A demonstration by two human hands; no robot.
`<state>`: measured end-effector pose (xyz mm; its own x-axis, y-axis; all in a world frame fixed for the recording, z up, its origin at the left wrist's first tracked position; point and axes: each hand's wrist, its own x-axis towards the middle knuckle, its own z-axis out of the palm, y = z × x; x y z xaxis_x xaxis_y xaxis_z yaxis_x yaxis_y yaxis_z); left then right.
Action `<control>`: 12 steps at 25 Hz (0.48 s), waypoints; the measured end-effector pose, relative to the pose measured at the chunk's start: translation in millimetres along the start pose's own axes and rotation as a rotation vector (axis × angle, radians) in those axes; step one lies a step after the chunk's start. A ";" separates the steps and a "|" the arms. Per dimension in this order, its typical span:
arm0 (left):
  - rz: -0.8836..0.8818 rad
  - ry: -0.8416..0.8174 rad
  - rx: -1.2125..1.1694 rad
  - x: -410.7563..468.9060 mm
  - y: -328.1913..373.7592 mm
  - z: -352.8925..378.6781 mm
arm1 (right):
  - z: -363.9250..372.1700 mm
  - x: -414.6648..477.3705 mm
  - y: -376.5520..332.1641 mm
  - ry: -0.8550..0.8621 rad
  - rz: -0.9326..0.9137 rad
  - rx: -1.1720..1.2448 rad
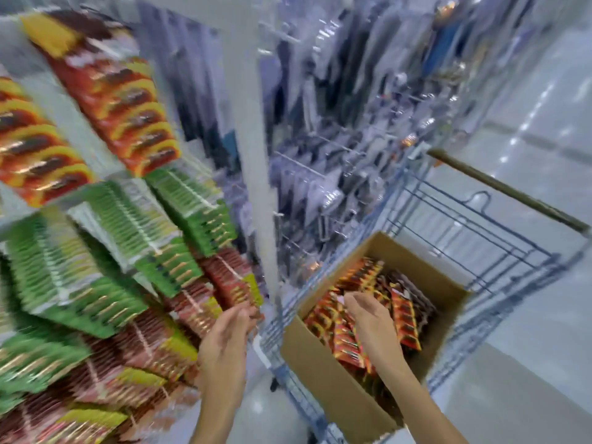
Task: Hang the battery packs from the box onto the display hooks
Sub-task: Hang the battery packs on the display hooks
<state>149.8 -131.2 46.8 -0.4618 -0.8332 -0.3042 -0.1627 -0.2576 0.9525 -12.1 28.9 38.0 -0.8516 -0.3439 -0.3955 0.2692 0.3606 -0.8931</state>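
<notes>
A: Where were the battery packs (405, 318) at that moment?

B: Loose in the open cardboard box (333, 389), which sat in a blue wire cart (487, 248) just right of the rack. The right hand (368, 318) hung over them with fingers curled downward. The blur hid whether it pinched a pack or only touched the pile.

A: And the left hand (229, 338)?

B: Raised, palm turned inward, fingers bunched close together near the front of the dark red packs (230, 277) low on the rack. I could not tell whether it held anything.

A: What could have gone wrong?

B: I saw 3 risks. The packs in the box overlapped at all angles, so a pull on 1 might have dragged its neighbours over the rim. The rows already looked crowded, with the display hooks buried under them, so a pack might have missed its hook or knocked the front one off. And similar colours hung close by: the orange-and-yellow packs (128, 100) above resembled those in the box, while the left hand waited by the dark red row, so a pack might have landed in the wrong row.

A: Any brand or writing?

B: None was readable. Motion blur smeared every label, including the green packs (105, 251), into bands of colour.
</notes>
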 end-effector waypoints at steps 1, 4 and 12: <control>-0.035 -0.041 0.026 1.6 -12.6 21.8 | -19.1 5.6 12.8 0.041 0.035 0.001; -0.162 -0.169 0.126 8.4 -47.1 86.5 | -68.9 24.2 55.3 0.107 0.158 -0.030; -0.711 0.025 0.102 76.7 -151.4 202.2 | -138.8 55.5 100.0 0.096 0.344 -0.030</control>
<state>-37.2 -57.1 -124.1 -0.1943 -0.4917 -0.8488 -0.4980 -0.6961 0.5172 -94.9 166.2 -43.5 -0.7519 -0.1153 -0.6491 0.5355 0.4674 -0.7034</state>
